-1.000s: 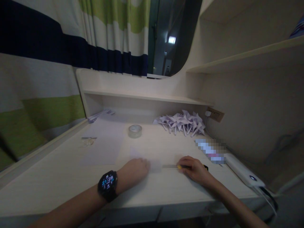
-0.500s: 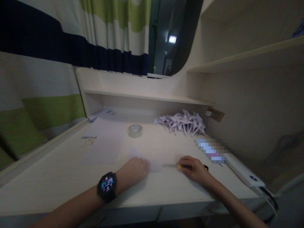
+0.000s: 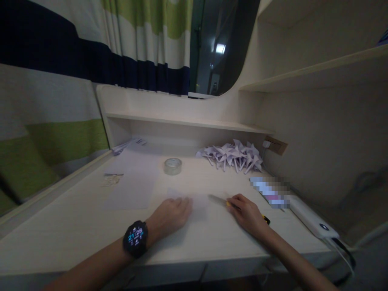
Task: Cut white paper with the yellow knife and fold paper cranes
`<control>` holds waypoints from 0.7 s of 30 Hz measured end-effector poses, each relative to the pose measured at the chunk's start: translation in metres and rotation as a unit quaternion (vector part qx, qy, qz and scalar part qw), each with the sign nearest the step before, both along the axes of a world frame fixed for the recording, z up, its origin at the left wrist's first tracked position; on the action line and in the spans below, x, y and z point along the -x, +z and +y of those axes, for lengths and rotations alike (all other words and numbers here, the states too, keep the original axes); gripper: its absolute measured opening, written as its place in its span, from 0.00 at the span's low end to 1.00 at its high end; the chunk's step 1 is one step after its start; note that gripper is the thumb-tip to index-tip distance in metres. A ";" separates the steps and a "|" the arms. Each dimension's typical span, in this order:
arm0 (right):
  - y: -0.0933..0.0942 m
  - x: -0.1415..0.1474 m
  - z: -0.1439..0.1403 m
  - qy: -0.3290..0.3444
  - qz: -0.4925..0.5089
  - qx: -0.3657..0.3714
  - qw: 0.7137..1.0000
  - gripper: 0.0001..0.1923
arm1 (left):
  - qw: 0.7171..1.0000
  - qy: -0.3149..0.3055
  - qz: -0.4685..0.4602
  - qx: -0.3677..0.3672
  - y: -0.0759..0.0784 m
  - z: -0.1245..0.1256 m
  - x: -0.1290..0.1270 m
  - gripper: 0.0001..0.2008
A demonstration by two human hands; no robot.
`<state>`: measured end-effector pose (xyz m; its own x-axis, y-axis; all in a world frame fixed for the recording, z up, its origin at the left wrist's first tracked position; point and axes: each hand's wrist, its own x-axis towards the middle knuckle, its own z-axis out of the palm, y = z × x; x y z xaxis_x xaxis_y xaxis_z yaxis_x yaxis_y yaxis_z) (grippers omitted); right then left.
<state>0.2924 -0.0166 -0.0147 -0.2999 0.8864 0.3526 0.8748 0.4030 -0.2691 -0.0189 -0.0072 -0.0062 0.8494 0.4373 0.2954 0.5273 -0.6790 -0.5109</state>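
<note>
The clearest risk is the bare blade of the utility knife [image 3: 217, 199], which the right hand [image 3: 246, 212] grasps by its handle at three o'clock from the small paper [image 3: 200, 200]; its tip points toward nine to ten o'clock, near the fingers of the left hand [image 3: 171, 214]. That hand lies palm-down on the paper at eight o'clock; whether it also pinches the paper, I cannot tell. A slip or too hard a push could nick a finger, light pressure could let the paper skid or tear, and a deep stroke could score the pale surface [image 3: 218, 238]. Farther off on it, clear tape [image 3: 172, 166] sits at eleven o'clock, paper pinwheels [image 3: 230, 155] at one, larger paper [image 3: 133, 190] between nine and ten. A striped curtain [image 3: 145, 52] hangs at eleven beside a dark window [image 3: 209, 52] at twelve; the room looks dim.
</note>
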 end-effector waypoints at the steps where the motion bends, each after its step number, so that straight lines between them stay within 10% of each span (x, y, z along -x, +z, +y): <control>1: 0.001 0.001 -0.001 0.000 0.007 -0.001 1.000 0.13 | 1.000 -0.004 -0.004 -0.004 0.000 0.000 -0.001 0.17; 21: 0.041 0.024 -0.017 0.101 -0.012 0.074 0.992 0.10 | 0.985 0.042 -0.094 0.139 -0.012 -0.001 -0.013 0.28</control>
<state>0.2688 -0.0338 0.0260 -0.4833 0.8491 0.2133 0.7872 0.5281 -0.3185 -0.0058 -0.0087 -0.0179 0.7485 0.5903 0.3020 0.6551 -0.7288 -0.1993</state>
